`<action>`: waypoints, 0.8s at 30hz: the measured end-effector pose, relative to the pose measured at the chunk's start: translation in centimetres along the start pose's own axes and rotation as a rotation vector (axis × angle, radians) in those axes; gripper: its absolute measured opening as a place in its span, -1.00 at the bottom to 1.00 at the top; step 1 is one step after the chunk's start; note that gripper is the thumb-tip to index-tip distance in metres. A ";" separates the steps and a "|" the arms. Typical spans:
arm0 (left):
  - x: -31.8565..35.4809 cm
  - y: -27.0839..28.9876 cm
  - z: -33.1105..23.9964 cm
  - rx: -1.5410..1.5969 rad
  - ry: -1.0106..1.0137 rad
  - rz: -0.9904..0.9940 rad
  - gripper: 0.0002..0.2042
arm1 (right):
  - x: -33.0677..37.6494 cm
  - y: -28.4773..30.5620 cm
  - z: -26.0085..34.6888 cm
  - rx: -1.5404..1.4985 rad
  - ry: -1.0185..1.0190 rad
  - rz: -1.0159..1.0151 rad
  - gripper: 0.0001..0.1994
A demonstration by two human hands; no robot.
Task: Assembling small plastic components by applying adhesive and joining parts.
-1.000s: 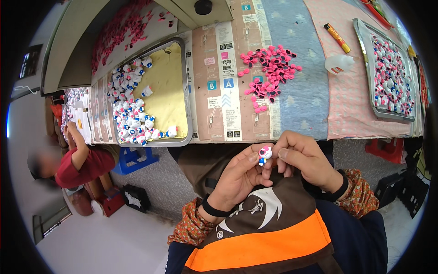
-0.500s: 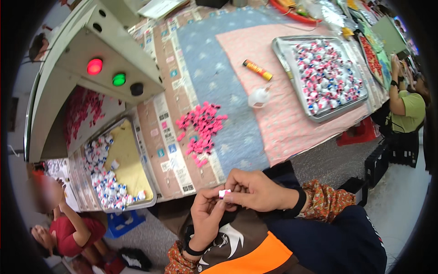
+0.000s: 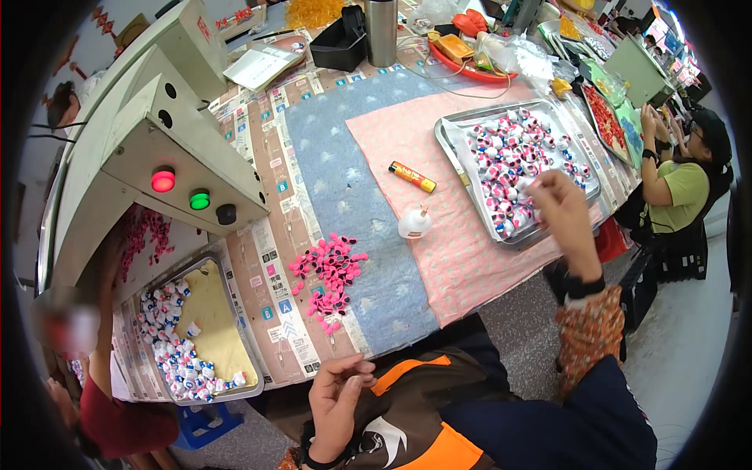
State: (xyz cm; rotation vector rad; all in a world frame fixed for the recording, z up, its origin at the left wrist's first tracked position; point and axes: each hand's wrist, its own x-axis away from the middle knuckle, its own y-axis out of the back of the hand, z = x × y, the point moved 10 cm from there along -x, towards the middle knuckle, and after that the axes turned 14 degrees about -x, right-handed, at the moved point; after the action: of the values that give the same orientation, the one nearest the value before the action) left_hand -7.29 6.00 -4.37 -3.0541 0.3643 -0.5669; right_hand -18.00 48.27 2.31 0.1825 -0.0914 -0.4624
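My right hand (image 3: 568, 215) is stretched out over the near right edge of a metal tray (image 3: 468, 192). Its fingertips are pinched together beside a heap of small white, pink and blue figures (image 3: 509, 157); whatever they grip blends in with the heap. Close to my body, at the table's front edge, my left hand (image 3: 337, 395) has loosely curled fingers, the thumb apart from them and nothing visible between. A pile of small pink pieces with dark spots (image 3: 333, 270) lies on the table beyond my left hand.
A glue-like tube (image 3: 412, 177) and a small white bottle (image 3: 414, 223) lie between pile and tray. At left stands a machine (image 3: 188, 149) with red and green lights, beside another tray (image 3: 254, 372) of white figures. Co-workers sit left and right (image 3: 670, 188).
My hands, together on a small white-and-pink piece before, have come apart. The right has moved out to the right-hand tray; the left stays near my body without the piece. The view has shifted.
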 end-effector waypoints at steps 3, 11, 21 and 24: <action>0.5 1.4 0.1 -0.036 0.017 -0.072 -0.75 | -6.1 8.5 -2.1 0.377 0.244 -0.257 -0.77; 2.2 5.1 1.0 -0.116 0.035 -0.171 -0.77 | -15.5 15.1 -9.1 0.734 0.261 -0.045 -0.65; 2.2 18.0 -5.9 -0.482 -0.136 -0.572 -0.80 | -10.3 7.9 -2.5 0.969 0.207 -0.003 -0.66; 1.5 23.4 -9.0 -0.889 -0.122 -0.756 -0.81 | -6.2 2.3 -1.7 0.612 0.266 0.150 -0.68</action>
State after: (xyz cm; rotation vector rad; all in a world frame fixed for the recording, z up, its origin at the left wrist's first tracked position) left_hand -14.39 -16.81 3.31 -4.0136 -0.8133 -0.2240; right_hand -22.34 53.34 0.82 0.8302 0.0177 -0.2454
